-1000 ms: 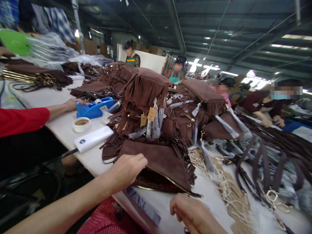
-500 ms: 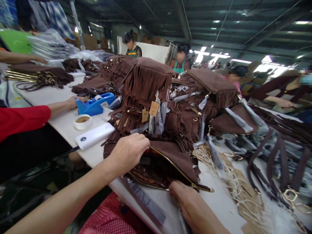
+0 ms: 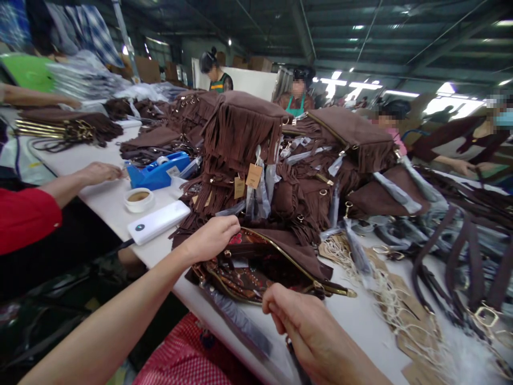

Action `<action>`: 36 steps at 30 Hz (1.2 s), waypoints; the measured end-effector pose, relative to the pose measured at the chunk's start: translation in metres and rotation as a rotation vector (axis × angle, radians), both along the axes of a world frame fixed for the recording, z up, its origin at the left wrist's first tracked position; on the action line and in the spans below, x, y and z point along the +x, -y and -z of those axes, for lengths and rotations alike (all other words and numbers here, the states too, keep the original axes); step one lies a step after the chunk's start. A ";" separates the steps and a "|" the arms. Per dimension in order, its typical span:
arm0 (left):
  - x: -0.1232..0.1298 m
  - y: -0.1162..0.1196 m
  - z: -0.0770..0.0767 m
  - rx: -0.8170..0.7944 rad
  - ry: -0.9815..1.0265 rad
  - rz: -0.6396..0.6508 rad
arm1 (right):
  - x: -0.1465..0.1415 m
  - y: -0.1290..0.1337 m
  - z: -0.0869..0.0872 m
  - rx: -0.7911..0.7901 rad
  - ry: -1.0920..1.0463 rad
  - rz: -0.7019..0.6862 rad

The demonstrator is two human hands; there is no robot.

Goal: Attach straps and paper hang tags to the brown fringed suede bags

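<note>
A dark brown handbag (image 3: 286,240) lies at the table's near edge, its brass zip open and a patterned red and brown lining (image 3: 240,278) showing inside. My left hand (image 3: 212,235) is closed on the bag's far rim at its left end. My right hand (image 3: 300,321) is closed at the near rim, with the fingers curled and the pinched part mostly hidden behind them. A brass-coloured zip end (image 3: 347,292) sticks out at the bag's right end. Under the right hand hangs a dark strap, partly covered.
Brown fringed bags (image 3: 248,117) with paper tags (image 3: 254,175) are piled behind. To the left are a blue tape dispenser (image 3: 160,170), a tape roll (image 3: 139,200), a white power bank (image 3: 159,222) and a co-worker's hand (image 3: 100,172). Strung tags (image 3: 395,305) and straps (image 3: 444,256) lie right.
My right hand has risen a little and shifted left along the near rim. The bag's mouth now shows more lining. The co-worker's hand on the left has drawn back from the tape dispenser.
</note>
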State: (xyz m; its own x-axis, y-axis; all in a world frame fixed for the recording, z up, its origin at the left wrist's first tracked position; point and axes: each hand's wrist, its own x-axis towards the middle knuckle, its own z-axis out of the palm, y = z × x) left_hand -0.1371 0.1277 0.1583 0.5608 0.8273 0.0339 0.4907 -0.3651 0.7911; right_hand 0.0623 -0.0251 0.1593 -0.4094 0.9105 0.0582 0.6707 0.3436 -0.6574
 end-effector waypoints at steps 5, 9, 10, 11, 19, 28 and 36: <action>-0.002 -0.020 0.039 -0.216 0.021 -0.002 | -0.009 -0.038 -0.004 -0.040 0.256 0.106; -0.003 -0.028 0.057 -0.362 0.071 -0.022 | -0.028 -0.057 0.009 -0.058 0.345 0.067; -0.003 -0.029 0.058 -0.383 0.084 -0.028 | -0.033 -0.058 0.014 -0.058 0.335 0.025; -0.003 -0.029 0.060 -0.398 0.094 -0.036 | -0.037 -0.060 0.018 -0.059 0.316 -0.024; -0.003 -0.029 0.061 -0.468 0.148 -0.075 | -0.034 -0.066 0.033 -0.116 0.277 -0.036; 0.000 -0.033 0.060 -0.610 0.179 -0.112 | -0.041 -0.055 0.031 -0.151 0.136 0.001; 0.001 -0.031 0.065 -0.506 0.147 -0.133 | -0.053 -0.065 0.036 -0.522 -0.573 0.115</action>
State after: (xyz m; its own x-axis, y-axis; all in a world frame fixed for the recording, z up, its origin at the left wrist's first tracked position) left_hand -0.1361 0.1592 0.0931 0.4694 0.8242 -0.3167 0.3778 0.1367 0.9157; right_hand 0.0096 0.0402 0.1232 -0.3463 0.9130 -0.2155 0.1905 -0.1565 -0.9691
